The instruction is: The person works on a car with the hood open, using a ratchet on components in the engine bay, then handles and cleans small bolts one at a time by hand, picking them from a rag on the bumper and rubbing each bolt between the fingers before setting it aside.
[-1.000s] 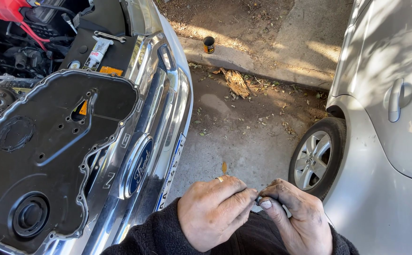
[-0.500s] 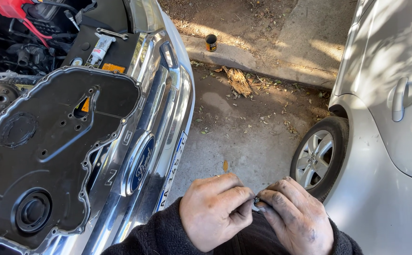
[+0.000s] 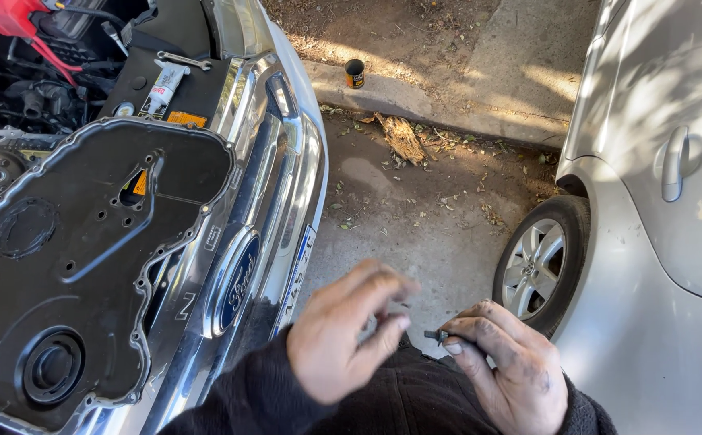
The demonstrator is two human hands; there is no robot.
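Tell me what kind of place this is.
Likely an outdoor driveway or kerbside used for car repair. A vehicle's chrome grille sits beside an open engine bay with a black engine cover laid over it, a silver car is parked alongside, and the concrete ground is leaf-strewn.

A black engine cover [image 3: 85, 258] rests atop the chrome front [image 3: 274, 161] of a vehicle; a small tube [image 3: 162, 87] lies behind it; on the concrete ground [image 3: 407, 217], dry leaves and a small can [image 3: 355, 73].

Single head-worn view — steeply downward, close over both hands, chrome grille [image 3: 278, 161] at left.
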